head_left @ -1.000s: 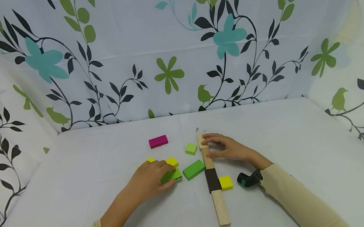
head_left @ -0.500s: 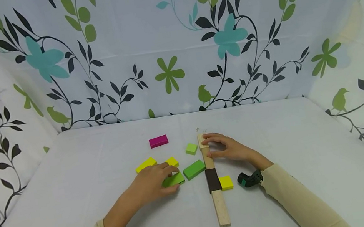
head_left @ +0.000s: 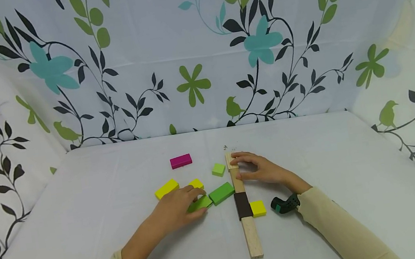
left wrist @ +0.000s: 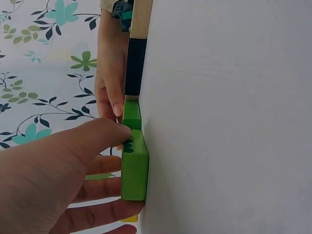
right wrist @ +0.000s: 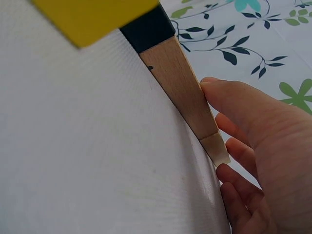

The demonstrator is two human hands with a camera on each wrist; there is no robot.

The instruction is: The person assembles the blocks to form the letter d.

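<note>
My left hand (head_left: 172,207) pinches a green wooden block (left wrist: 135,170) between thumb and fingers, low on the white table. The block's right end lies right at a second green block (head_left: 222,194), which slants up to a straight line of blocks. That line has a pale wooden block (head_left: 252,238) at the near end, a dark brown block (head_left: 243,205), then a tan block (head_left: 237,182) and another pale block (head_left: 229,157). At the far end, my right hand (head_left: 263,170) rests its fingertips against the last two blocks, thumb on the tan one's edge.
A yellow block (head_left: 258,208) sits against the dark brown one's right side. Left of the line lie a small light green block (head_left: 218,170), a magenta block (head_left: 181,161), and two yellow blocks, one long (head_left: 166,188) and one partly hidden (head_left: 197,183). Patterned cloth (head_left: 142,59) stands behind.
My left hand has slid rightward with the green block, bringing its end up to the second green block. The long yellow block has come out from behind the hand. My right hand stays put.
</note>
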